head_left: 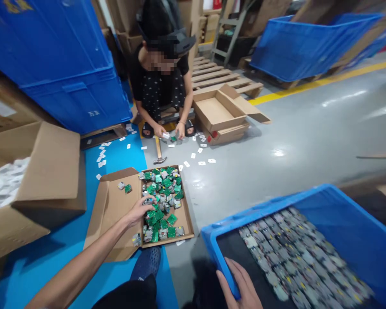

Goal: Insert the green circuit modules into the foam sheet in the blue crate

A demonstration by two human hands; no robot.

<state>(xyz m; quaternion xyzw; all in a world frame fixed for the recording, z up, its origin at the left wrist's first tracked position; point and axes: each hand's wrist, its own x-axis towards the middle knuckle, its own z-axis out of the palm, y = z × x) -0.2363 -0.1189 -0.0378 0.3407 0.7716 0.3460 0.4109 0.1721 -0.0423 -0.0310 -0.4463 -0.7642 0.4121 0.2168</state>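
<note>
My left hand [140,209] reaches into a shallow cardboard box [187,216] full of small green circuit boards [162,195]. Its fingers curl down onto one of the boards in the pile. My right hand [241,285] grips the near left rim of a blue plastic crate [341,223], fingers wrapped over the edge. The crate holds several small grey parts [296,257], blurred. Two loose boards [125,187] lie on the box's open flap.
A person sits opposite on the floor, both hands [170,131] on small pieces, with a hammer [158,152] in front. White parts [197,156] are scattered on the floor. An open carton [217,113], a large carton [48,171] at left, blue bins [61,64] and a wooden pallet [221,77] surround us.
</note>
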